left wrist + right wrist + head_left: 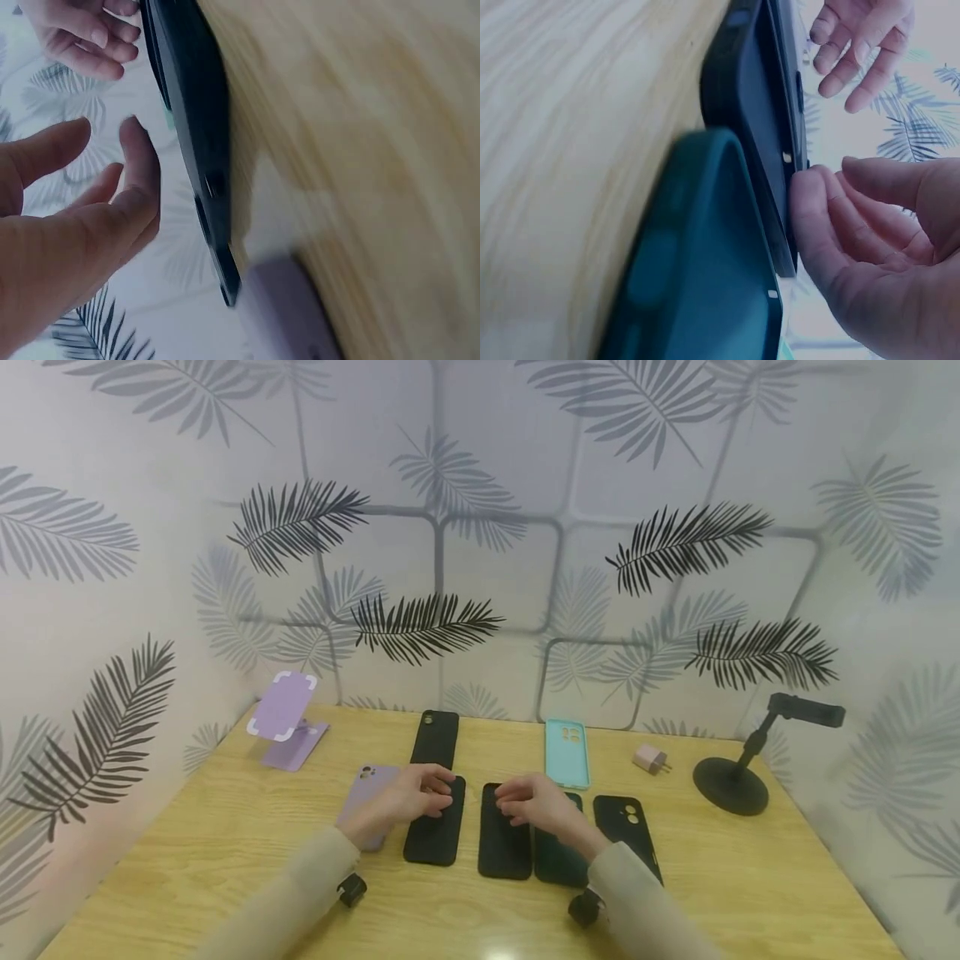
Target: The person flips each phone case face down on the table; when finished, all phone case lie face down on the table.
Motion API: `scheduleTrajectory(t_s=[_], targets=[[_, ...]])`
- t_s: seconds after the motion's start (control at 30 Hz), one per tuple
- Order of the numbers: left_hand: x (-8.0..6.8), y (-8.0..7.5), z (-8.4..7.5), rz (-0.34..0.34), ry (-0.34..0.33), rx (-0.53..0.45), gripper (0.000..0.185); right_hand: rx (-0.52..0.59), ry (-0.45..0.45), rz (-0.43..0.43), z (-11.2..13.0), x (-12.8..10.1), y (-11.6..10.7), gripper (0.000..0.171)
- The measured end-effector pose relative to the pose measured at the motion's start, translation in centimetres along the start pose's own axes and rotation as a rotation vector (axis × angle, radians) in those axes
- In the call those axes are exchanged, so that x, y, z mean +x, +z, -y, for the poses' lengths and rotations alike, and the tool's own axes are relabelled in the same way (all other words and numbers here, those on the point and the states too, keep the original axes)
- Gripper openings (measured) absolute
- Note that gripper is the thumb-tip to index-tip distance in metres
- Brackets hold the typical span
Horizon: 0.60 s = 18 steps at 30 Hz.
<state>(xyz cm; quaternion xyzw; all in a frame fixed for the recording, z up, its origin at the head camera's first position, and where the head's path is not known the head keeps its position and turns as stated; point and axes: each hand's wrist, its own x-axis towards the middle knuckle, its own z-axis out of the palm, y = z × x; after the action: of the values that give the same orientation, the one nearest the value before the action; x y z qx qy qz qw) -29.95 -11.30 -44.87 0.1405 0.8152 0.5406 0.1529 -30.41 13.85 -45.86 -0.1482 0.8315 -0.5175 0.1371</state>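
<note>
Head view: both hands hover low over a row of phone cases on the worktop. Left hand (pixel 415 795) sits over the top end of a black case (pixel 435 827), fingers loosely curled, and grips nothing that I can see; left wrist view shows its fingers (pixel 135 172) apart from the case edge. Right hand (pixel 534 804) is over the top of a second black case (pixel 504 835); in the right wrist view the fingertips (pixel 810 202) touch that case's rim, the hand half open, not closed round it. Just right of that hand lie a dark green case (pixel 558 856) and another black case with camera holes (pixel 625 827). Left of the left hand, a lilac case (pixel 367 793). Beyond the hands: one more black case (pixel 436 737), a teal case (pixel 566 752), a small plug (pixel 649 759), a black phone stand (pixel 738 768) and a lilac stand (pixel 287 720).

Cases look light, thin and bendy, probably soft rubbery shells, slightly grippy, not fragile. Best taken by the long side edges or by a corner lip.
</note>
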Motion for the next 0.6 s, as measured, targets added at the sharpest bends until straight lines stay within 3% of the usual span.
scheduleTrajectory(t_s=[0.4,0.6], targets=[[0.6,2.4,-0.4,0.083,-0.019,-0.120,0.042,-0.004,0.036,-0.024,-0.8,-1.8,-2.2,0.028],[0.5,3.1,-0.7,0.121,-0.037,-0.123,0.044,-0.046,0.053,-0.050,-0.9,-2.2,-2.5,0.026]])
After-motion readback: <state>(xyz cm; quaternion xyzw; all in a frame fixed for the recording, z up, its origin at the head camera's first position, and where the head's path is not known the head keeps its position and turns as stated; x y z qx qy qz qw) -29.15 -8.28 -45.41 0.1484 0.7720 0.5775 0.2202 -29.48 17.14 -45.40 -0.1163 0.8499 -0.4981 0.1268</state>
